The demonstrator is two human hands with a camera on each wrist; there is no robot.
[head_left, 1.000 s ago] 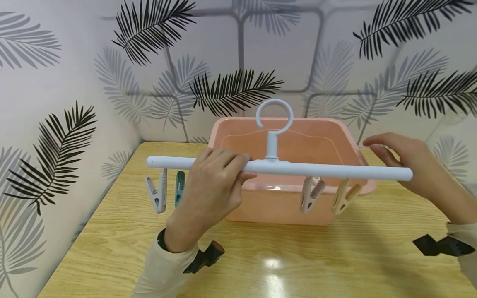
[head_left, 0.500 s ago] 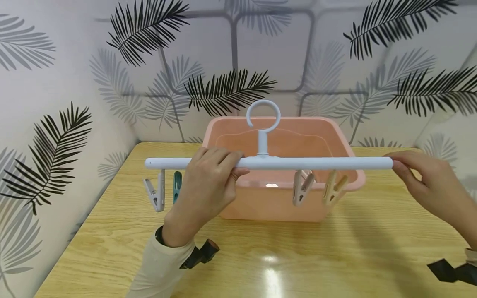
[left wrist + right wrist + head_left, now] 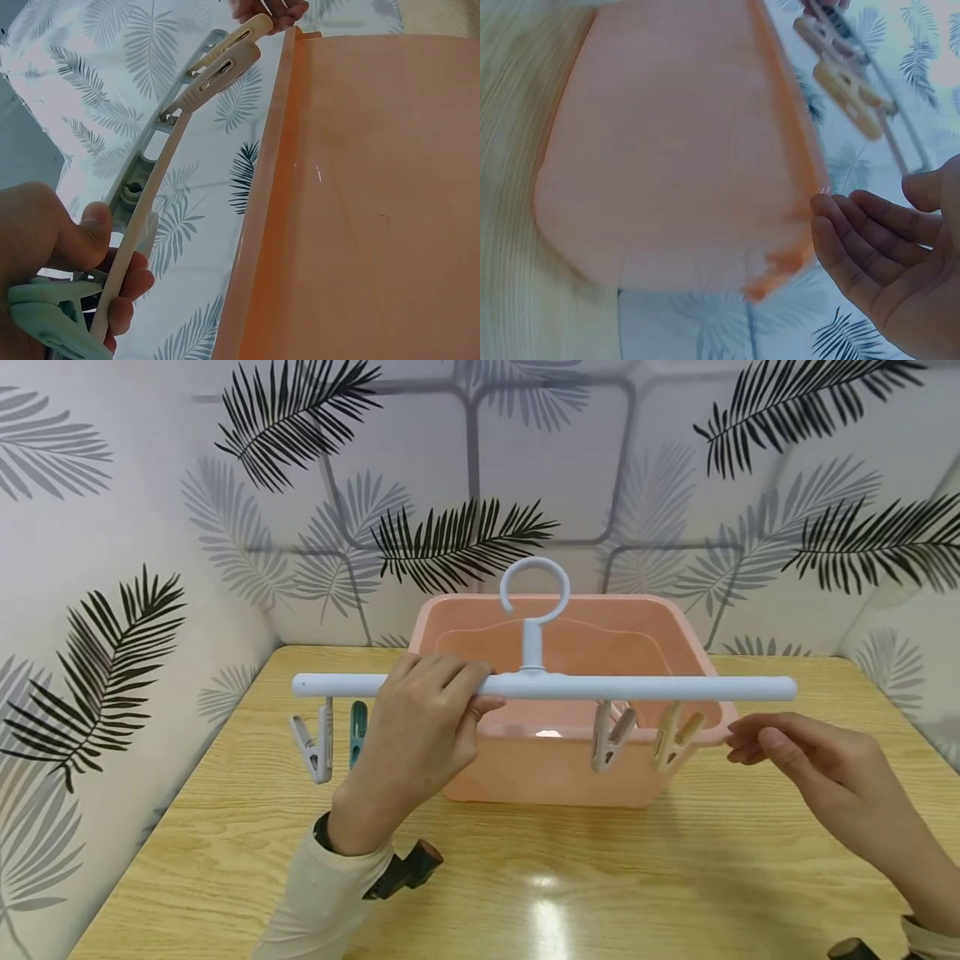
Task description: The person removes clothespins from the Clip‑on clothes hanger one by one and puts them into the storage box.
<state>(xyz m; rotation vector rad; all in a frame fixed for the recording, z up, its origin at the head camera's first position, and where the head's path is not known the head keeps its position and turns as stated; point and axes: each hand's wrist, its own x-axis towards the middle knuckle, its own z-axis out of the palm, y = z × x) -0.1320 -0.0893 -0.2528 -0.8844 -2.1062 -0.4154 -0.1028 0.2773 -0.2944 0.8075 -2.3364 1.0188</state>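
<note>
The hanger (image 3: 645,688) is gripped crosswise by the left hand (image 3: 420,727), its right end near the loose, empty fingers of the right hand (image 3: 847,768).

Yellowish wood-grain tabletop (image 3: 247,827), glossy, glare patch (image 3: 549,928) at near side. Pink basin (image 3: 555,772) stands upright on it, toward far edge.

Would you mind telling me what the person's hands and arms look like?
The left hand and right hand are ungloved. On the left are a cream sleeve, a black wrist strap and a small black device with a brownish round end. On the right, a cream cuff and part of a second black device show at the head view's edge.
</note>
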